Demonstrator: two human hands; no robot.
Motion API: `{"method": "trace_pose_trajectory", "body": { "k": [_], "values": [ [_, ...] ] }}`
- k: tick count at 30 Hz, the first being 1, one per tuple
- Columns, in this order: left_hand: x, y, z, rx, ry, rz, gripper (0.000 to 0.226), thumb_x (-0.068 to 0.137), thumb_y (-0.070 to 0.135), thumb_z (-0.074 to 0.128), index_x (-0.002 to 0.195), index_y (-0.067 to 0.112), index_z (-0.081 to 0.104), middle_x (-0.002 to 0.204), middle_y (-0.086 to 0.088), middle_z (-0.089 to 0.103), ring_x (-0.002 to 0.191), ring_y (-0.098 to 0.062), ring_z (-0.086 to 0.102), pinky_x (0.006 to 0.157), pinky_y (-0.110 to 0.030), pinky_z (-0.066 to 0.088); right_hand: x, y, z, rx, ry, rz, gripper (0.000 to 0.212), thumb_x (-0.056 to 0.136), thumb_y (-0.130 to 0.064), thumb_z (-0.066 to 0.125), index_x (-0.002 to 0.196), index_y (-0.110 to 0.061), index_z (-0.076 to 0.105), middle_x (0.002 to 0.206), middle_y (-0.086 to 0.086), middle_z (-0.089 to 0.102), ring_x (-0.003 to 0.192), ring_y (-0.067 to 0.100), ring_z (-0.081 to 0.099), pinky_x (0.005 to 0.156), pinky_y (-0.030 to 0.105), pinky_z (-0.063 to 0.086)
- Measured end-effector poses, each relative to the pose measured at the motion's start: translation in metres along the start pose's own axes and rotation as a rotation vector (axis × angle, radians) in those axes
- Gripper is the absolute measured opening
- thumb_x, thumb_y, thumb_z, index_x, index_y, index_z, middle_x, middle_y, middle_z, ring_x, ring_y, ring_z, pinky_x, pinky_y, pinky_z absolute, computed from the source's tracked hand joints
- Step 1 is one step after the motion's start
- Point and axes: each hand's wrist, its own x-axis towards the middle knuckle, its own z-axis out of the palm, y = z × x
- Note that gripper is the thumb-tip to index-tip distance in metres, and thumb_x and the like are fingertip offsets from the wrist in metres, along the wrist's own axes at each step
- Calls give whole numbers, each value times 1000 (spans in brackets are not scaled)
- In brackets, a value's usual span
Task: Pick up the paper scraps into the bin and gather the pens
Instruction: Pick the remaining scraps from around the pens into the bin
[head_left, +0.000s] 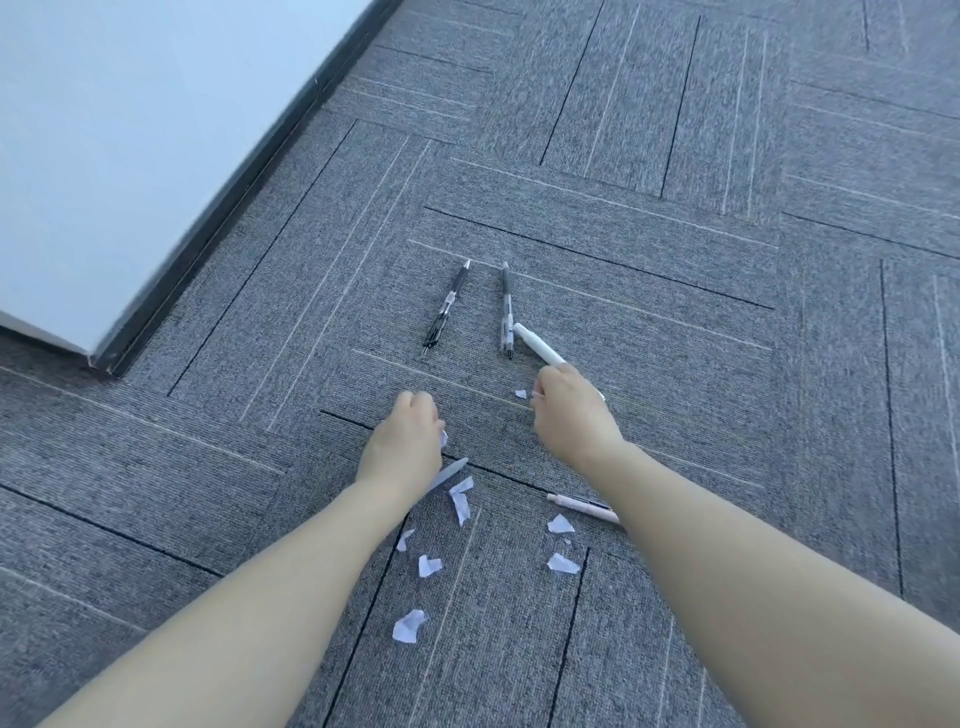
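1. paper scraps (460, 501) lie scattered on the grey carpet (675, 260) between the two forearms; one small scrap (520, 394) sits apart, just left of the right hand.
2. left hand (408, 441) is clenched, with a bit of paper showing at its right edge; a pale pen (449, 472) lies just under the wrist, partly hidden.
3. right hand (571, 410) is closed around a white pen (537, 345), whose far end points up-left and touches or nearly touches the clear pen.
4. black pen (447, 306) and clear pen (506, 312) lie side by side beyond the hands, a little apart.
5. pink pen (582, 505) lies beside the right forearm, partly covered by it.
6. a white wall (130, 130) with a dark skirting runs along the upper left.
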Motion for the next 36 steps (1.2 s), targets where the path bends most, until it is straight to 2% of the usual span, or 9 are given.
{"method": "trace_pose_trajectory", "body": {
  "k": [4, 8, 11, 18, 21, 24, 28, 32, 36],
  "values": [
    [-11, -12, -4, -228, 82, -53, 11, 96, 6, 38, 94, 14, 45, 83, -3, 55, 68, -20, 52, 52, -33, 39, 6, -14, -2, 86, 34, -10, 19, 91, 0, 46, 108, -10, 48, 90, 10, 61, 73, 29, 59, 53, 35, 47],
    [-15, -18, 2, -180, 88, -55, 26, 88, -7, 36, 93, 13, 52, 94, -1, 50, 78, -21, 49, 60, -31, 35, 14, -22, 1, -45, -39, -1, 11, 95, -9, 52, 106, -7, 49, 100, 13, 61, 84, 29, 63, 60, 33, 44],
    [-14, -13, -2, -300, 108, -144, 27, 87, -5, 31, 78, 12, 51, 79, -2, 50, 66, -18, 44, 52, -29, 28, 16, -23, -1, -84, -102, 2, 4, 96, -12, 52, 99, -9, 49, 106, 13, 59, 84, 28, 59, 63, 33, 40],
    [-52, -26, 3, -351, 178, -94, 32, 80, -6, 34, 57, 15, 39, 53, 0, 39, 51, -19, 34, 50, -27, 23, -46, -32, 5, 445, -218, 59, 13, 91, -8, 52, 82, -18, 53, 84, 6, 62, 74, 28, 63, 65, 44, 58],
    [-73, -45, 4, -240, 272, -158, 26, 87, -4, 34, 68, 11, 41, 71, 1, 43, 54, -17, 38, 48, -26, 26, -74, -46, 22, 288, -343, -74, 23, 93, -5, 43, 110, -19, 52, 101, 5, 61, 82, 25, 59, 69, 44, 54],
    [-75, -61, 0, -178, 300, -237, 21, 91, -1, 34, 76, 10, 41, 81, -1, 45, 54, -15, 39, 46, -23, 27, -85, -57, 40, 232, -252, -104, 26, 99, -20, 44, 124, -15, 40, 117, 10, 53, 91, 31, 58, 72, 43, 51],
    [-58, -61, 0, -53, 225, -178, 17, 96, 10, 32, 83, 13, 41, 84, -2, 48, 58, -15, 42, 47, -26, 28, -87, -67, 56, 37, -163, -148, 53, 96, -45, 48, 134, -12, 32, 117, 9, 49, 87, 30, 62, 53, 34, 42],
    [-51, -53, 5, 17, 163, -59, 12, 98, 25, 33, 97, 15, 40, 95, -3, 49, 59, -17, 48, 48, -26, 30, -83, -66, 62, -52, -61, -194, 42, 101, -43, 38, 131, -14, 32, 108, 8, 55, 71, 30, 62, 43, 34, 40],
    [-44, -55, 10, 238, 106, 46, 35, 96, 44, 40, 116, 15, 39, 103, -6, 45, 72, -22, 56, 53, -32, 39, -81, -65, 63, -82, -17, -202, 45, 101, -44, 33, 136, -17, 25, 102, 5, 57, 70, 31, 64, 43, 33, 38]
  ]
}}
